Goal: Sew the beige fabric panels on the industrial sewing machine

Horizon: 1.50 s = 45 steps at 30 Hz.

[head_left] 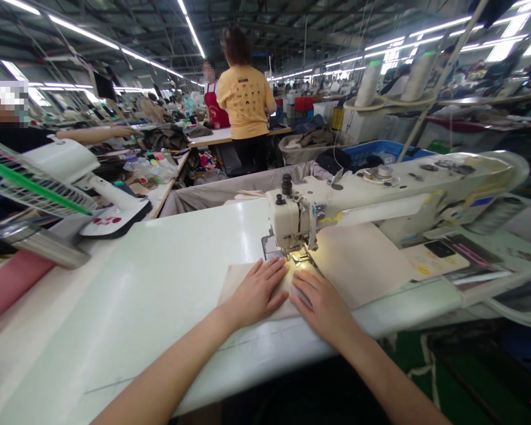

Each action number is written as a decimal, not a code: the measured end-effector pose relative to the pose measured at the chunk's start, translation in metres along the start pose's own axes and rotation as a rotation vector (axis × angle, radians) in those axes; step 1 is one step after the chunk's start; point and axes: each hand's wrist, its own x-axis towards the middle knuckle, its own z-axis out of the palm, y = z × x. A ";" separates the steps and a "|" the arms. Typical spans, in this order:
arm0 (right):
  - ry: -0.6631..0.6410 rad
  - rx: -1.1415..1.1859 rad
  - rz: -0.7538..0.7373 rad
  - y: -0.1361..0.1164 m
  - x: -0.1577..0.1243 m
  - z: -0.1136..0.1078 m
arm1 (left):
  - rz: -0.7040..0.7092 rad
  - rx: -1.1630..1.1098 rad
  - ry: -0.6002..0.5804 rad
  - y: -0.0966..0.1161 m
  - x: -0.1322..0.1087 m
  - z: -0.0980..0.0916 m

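Observation:
A beige fabric panel (358,260) lies flat on the pale sewing table, running under the head of an industrial sewing machine (292,218). My left hand (259,289) rests on the cloth just left of the lit needle area, palm down with fingers stretched out. On the right side of the needle, my right hand (321,301) presses the cloth, its fingers extended and slightly bent. Both hands sit close to the presser foot (300,257). What lies beneath the palms is hidden.
A phone (441,249) lies on the table at right. Thread cones (418,77) stand above the machine. At left are a fan (30,177) and a steel flask (48,243). A person in a yellow shirt (245,100) stands beyond a cloth-lined bin (212,192).

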 end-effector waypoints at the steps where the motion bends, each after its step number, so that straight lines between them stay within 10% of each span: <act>1: 0.001 0.006 0.000 0.001 0.001 0.000 | -0.002 0.003 -0.001 0.000 0.000 -0.001; 17: -0.018 -0.031 -0.011 0.001 0.003 -0.002 | -0.005 0.019 -0.027 -0.007 0.005 -0.005; 27: -0.083 -0.026 -0.099 -0.002 -0.037 -0.028 | 0.199 -0.060 -0.138 0.031 -0.035 -0.013; 45: -0.087 -0.130 -0.028 0.008 0.028 -0.020 | 0.197 -0.047 -0.011 -0.049 0.018 -0.015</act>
